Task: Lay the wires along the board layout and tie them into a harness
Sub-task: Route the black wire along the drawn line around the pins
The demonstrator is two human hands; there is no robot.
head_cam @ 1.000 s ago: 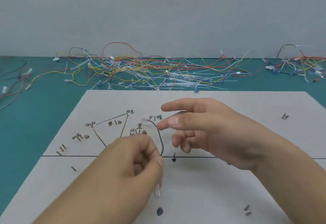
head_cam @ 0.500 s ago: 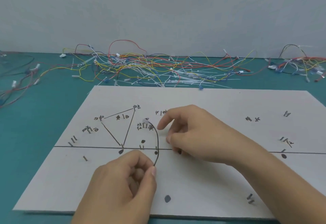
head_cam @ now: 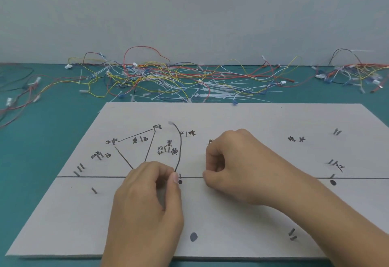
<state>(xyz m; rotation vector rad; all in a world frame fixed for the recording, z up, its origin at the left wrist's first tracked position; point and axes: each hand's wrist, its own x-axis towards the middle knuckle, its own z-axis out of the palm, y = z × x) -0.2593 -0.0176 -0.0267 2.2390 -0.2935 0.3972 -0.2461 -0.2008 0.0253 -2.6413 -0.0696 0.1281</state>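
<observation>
A pale grey layout board [head_cam: 242, 119] lies on the teal table, marked with drawn lines, handwritten labels and short nails. A thin black wire [head_cam: 180, 146] arcs up from the board's horizontal line to a free end near the upper labels. My left hand [head_cam: 147, 203] pinches the lower part of this wire between thumb and forefinger, right at the horizontal line. My right hand [head_cam: 235, 168] rests on the board just right of the wire, its fingers curled under with the fingertips by the line. Nothing shows inside that hand.
A tangled pile of coloured wires and white cable ties [head_cam: 168, 81] lies behind the board. A smaller bundle [head_cam: 353, 73] sits at the back right, and loose wires [head_cam: 21, 98] trail at the left. Nails [head_cam: 292, 234] stick up from the board's near right.
My left hand has carried the wire up the board to the horizontal line. My right hand's fingers have curled from outstretched into a fist resting on the board.
</observation>
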